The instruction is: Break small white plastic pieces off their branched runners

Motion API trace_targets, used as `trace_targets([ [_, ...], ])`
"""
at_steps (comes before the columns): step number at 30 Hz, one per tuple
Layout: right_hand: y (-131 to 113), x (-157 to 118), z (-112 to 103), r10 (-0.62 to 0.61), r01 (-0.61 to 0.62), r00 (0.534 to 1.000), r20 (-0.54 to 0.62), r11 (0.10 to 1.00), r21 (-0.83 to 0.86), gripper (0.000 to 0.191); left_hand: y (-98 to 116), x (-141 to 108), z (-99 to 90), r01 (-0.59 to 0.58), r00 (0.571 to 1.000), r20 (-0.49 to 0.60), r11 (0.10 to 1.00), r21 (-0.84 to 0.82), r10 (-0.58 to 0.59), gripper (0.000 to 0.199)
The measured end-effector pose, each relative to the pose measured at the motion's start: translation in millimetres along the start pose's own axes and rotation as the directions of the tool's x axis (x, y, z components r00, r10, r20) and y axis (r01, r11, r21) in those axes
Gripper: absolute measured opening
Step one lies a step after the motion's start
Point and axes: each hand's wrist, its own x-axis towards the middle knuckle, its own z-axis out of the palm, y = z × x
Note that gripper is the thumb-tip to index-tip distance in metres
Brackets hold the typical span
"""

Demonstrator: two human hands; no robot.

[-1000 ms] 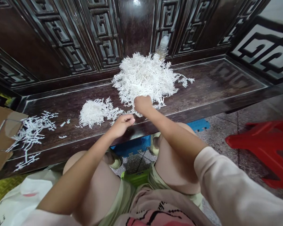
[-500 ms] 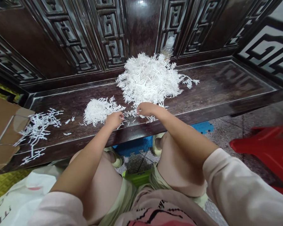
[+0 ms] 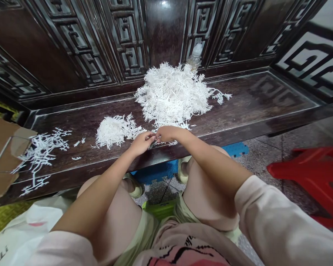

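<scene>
My left hand (image 3: 141, 143) and my right hand (image 3: 165, 133) meet at the front edge of the dark wooden bench, fingertips almost touching. Both are closed in a pinch; whatever lies between the fingers is too small to make out. Just behind my right hand rises a large heap of white, thin, branched pieces (image 3: 173, 92) that look like plastic. A smaller heap of the same pieces (image 3: 111, 130) lies to the left, beside my left hand. A few loose bits are scattered under and around the fingers.
At the bench's left end, thicker white branched stems (image 3: 43, 149) lie against a cardboard box (image 3: 2, 147) with a wire handle. A clear bottle (image 3: 195, 55) stands behind the large heap. A red plastic stool (image 3: 308, 170) is on the right; a white bag (image 3: 30, 225) lies lower left.
My left hand has moved right, away from the small heap, and my right hand has shifted slightly left, so the fingertips now come together. The view has shifted a little.
</scene>
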Motion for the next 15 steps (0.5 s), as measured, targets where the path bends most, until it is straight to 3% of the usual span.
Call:
trace_targets([
  [6,2.5,-2.8,-1.5,-0.021,0.021,1.0,0.012,0.998,0.054,0.025,1.3,1.2,1.8,-0.018,0.993,0.113,0.997,-0.069,0.026,0.026],
  [15,2.2,-3.3,-4.6,-0.068,0.066,0.998,0.018,0.994,0.082,0.022,1.7,2.3,0.7,0.011,0.994,0.111,0.987,-0.16,0.007,0.024],
])
